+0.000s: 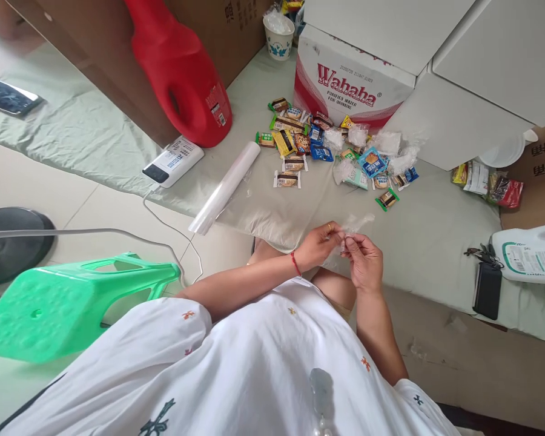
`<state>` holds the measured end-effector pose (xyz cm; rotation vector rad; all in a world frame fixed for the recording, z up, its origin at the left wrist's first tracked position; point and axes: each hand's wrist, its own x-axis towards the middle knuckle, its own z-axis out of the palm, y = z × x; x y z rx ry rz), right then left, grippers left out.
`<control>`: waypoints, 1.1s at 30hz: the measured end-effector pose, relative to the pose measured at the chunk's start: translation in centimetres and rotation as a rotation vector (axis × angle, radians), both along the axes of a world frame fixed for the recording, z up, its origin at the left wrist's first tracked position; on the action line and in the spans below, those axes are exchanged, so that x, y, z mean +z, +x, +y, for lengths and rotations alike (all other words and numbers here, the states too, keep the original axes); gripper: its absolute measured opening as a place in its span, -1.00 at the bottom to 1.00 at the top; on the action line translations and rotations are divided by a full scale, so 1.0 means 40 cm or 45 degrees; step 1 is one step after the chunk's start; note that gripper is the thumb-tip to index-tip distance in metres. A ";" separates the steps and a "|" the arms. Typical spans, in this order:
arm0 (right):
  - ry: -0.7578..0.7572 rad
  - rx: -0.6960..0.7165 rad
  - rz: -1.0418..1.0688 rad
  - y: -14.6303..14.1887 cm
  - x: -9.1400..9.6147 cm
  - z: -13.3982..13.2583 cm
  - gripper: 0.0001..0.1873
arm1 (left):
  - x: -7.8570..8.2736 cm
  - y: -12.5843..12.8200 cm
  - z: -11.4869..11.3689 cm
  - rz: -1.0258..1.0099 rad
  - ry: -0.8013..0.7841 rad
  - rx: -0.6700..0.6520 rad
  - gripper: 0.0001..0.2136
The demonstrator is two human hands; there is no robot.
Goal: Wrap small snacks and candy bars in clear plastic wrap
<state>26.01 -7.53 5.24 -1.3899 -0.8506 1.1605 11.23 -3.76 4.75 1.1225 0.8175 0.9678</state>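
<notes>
Two-handed pinch on clear plastic (pixel 355 226), bench edge (pixel 418 242)

The plastic is in front of my lap, near the bench's front edge in my feed. My left hand (pixel 320 246) grips one side, thumb to finger; my right hand (pixel 366 260) pinches the other, fingers curled. Small bit between the fingertips: can't tell what. Room to move: cloth stretch ahead up to the snack pile (pixel 302 143), wider on the right up to the keys (pixel 480 254) and white bottle (pixel 531 255).

Plastic flares away from me, leaning right; crumpled, so long axis can't be called. Left of it, a film roll (pixel 227 186) lies diagonal, far end right, near end just past the edge. Farther: Wahaha box (pixel 352 85) behind the snacks, red jug (pixel 200 85) upright beyond the roll, green stool (pixel 49 303) on the floor, left.
</notes>
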 end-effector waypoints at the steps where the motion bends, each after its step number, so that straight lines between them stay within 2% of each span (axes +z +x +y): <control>1: 0.017 -0.035 0.004 0.003 0.004 0.001 -0.63 | -0.006 0.004 0.004 -0.026 -0.038 0.065 -0.58; 7: -0.010 -0.263 0.113 0.091 0.013 -0.013 -0.61 | -0.039 -0.050 0.051 0.095 -0.202 0.436 -0.67; 10: -0.075 -0.346 0.101 0.158 -0.011 -0.032 -0.55 | -0.049 -0.087 0.084 0.127 -0.277 0.566 -0.71; 12: -0.159 -0.336 0.008 0.198 -0.035 -0.045 -0.51 | -0.054 -0.100 0.101 0.140 -0.320 0.631 -0.74; 15: -0.196 -0.389 -0.476 0.229 -0.054 -0.061 -0.49 | -0.055 -0.100 0.110 0.154 -0.393 0.647 -0.76; 16: -0.130 -0.438 -0.706 0.226 -0.050 -0.065 -0.51 | -0.053 -0.095 0.109 0.147 -0.416 0.636 -0.77; 18: 0.130 -0.454 -1.099 0.195 -0.031 -0.069 -0.58 | -0.046 -0.082 0.103 0.123 -0.457 0.610 -0.78; 19: 0.286 -0.372 -1.233 0.168 -0.018 -0.067 -0.61 | -0.041 -0.075 0.099 0.112 -0.476 0.596 -0.78; 21: 0.553 -0.053 -1.391 0.100 0.002 -0.056 -0.60 | -0.031 -0.060 0.091 0.090 -0.511 0.570 -0.78; 23: 0.675 0.272 -1.482 0.032 0.007 -0.036 -0.61 | -0.021 -0.050 0.085 0.048 -0.531 0.543 -0.77; 24: 0.676 0.367 -1.492 0.003 0.003 -0.025 -0.69 | -0.016 -0.048 0.084 0.006 -0.535 0.525 -0.75; 26: 0.613 0.420 -1.385 -0.038 -0.009 -0.003 -0.83 | -0.010 -0.051 0.081 -0.122 -0.572 0.447 -0.73; 29: 0.426 0.275 -0.960 -0.062 -0.023 0.017 -0.81 | -0.005 -0.072 0.073 -0.277 -0.679 0.372 -0.68; 31: 0.240 0.129 -0.608 -0.069 -0.023 0.021 -0.79 | -0.008 -0.086 0.056 -0.220 -0.650 0.453 -0.69; 33: 0.062 0.016 -0.304 -0.079 -0.018 0.020 -0.71 | -0.012 -0.092 0.031 -0.097 -0.500 0.516 -0.71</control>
